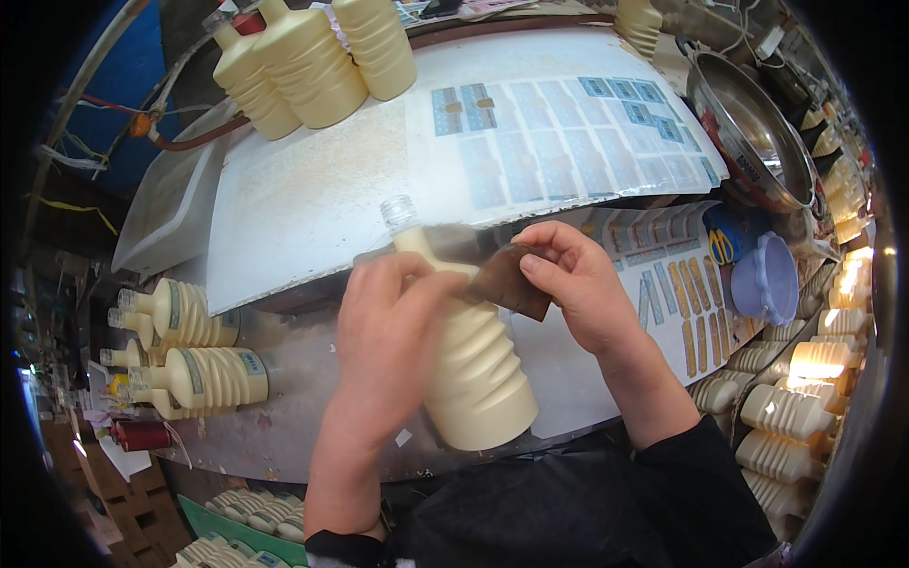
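A cream-coloured plastic bottle [478, 369] with a ribbed body and a clear threaded neck leans in front of me, its neck pointing away. My left hand [383, 327] is over the bottle's left shoulder, slightly blurred, with fingers curled and their tips together by the bottle. Whether anything small is between those fingertips is hidden. Between thumb and fingers, my right hand [573, 279] grips a flat dark brown scraper-like piece [514, 284]. Its left edge is close to the bottle's shoulder, smeared by motion; contact cannot be made out.
Beyond the bottle, a white board [322, 208] bears blue labels [540, 142]. Below it, a sheet [663, 312] carries gold and blue label strips. Yellow scissors [721, 248], a lavender tub [765, 279] and a metal pan [753, 123] stand right. Labelled bottles [213, 379] lie left; others [312, 71] stand behind.
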Available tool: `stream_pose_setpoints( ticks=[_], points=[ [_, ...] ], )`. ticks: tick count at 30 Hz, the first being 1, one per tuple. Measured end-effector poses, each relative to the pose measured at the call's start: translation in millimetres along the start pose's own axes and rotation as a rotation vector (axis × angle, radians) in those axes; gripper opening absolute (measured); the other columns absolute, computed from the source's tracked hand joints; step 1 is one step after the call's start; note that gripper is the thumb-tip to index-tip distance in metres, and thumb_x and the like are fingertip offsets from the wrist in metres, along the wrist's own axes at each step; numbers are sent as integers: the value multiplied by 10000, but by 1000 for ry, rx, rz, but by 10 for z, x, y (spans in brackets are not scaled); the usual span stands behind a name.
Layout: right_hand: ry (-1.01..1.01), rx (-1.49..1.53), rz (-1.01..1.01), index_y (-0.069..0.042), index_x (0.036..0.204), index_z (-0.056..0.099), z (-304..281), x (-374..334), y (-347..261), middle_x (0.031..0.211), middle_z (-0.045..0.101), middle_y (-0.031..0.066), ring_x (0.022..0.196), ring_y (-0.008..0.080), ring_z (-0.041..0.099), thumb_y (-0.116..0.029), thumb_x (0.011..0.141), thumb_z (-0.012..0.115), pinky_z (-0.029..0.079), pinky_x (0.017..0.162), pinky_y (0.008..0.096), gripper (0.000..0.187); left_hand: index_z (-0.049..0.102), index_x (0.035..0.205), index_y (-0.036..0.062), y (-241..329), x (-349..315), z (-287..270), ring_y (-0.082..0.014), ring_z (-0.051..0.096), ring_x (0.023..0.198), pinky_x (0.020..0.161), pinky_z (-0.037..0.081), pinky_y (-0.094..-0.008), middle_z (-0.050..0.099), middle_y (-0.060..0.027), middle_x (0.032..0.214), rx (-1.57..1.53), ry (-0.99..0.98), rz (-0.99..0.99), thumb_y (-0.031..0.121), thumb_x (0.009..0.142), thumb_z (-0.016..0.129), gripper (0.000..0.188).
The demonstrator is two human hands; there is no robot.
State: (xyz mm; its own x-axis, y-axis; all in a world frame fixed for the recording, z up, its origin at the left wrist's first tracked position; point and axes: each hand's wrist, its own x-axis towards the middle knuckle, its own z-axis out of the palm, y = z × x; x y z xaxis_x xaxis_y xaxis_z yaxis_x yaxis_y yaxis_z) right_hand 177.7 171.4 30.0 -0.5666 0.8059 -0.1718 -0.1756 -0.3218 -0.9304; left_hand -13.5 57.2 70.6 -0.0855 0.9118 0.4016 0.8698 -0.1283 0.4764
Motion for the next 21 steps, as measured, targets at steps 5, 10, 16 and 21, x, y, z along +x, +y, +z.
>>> stream_pose_setpoints(
  ticks=[5, 10, 16, 21],
  points=[
    [-78, -104, 137, -29, 979, 682, 30, 15, -124, 968, 648, 9, 750, 50, 545, -191, 967, 555, 418, 654, 190, 207, 691, 1040, 56, -45, -25, 24, -300, 565, 969, 859, 453, -396, 616, -96, 1039, -53, 27, 9, 14, 865, 693, 179],
    [-89, -821, -416, -55, 959, 692, 394, -92, -143, 866, 661, 53, 719, 166, 625, -142, 840, 782, 504, 624, 309, 173, 692, 1051, 59, -83, -49, 54, -317, 593, 1004, 870, 484, -400, 636, -117, 1081, -114, 82, -19, -17, 857, 655, 211],
    [-54, -1099, -753, -80, 862, 647, 611, -184, -176, 809, 622, 78, 699, 307, 658, -152, 881, 705, 512, 597, 424, 94, 581, 1334, 9, -201, -426, 152, -178, 551, 1172, 1038, 452, -328, 565, -93, 1295, -661, 323, -425, 51, 1045, 458, 317],
    [-175, -996, -901, -78, 861, 672, 785, -369, -355, 791, 634, 86, 671, 305, 659, -150, 853, 718, 520, 569, 418, 86, 348, 1556, 82, -171, -700, 401, -209, 516, 1284, 1080, 426, -364, 511, -114, 1428, -1138, 320, -798, 347, 1130, 367, 502]
  ],
)
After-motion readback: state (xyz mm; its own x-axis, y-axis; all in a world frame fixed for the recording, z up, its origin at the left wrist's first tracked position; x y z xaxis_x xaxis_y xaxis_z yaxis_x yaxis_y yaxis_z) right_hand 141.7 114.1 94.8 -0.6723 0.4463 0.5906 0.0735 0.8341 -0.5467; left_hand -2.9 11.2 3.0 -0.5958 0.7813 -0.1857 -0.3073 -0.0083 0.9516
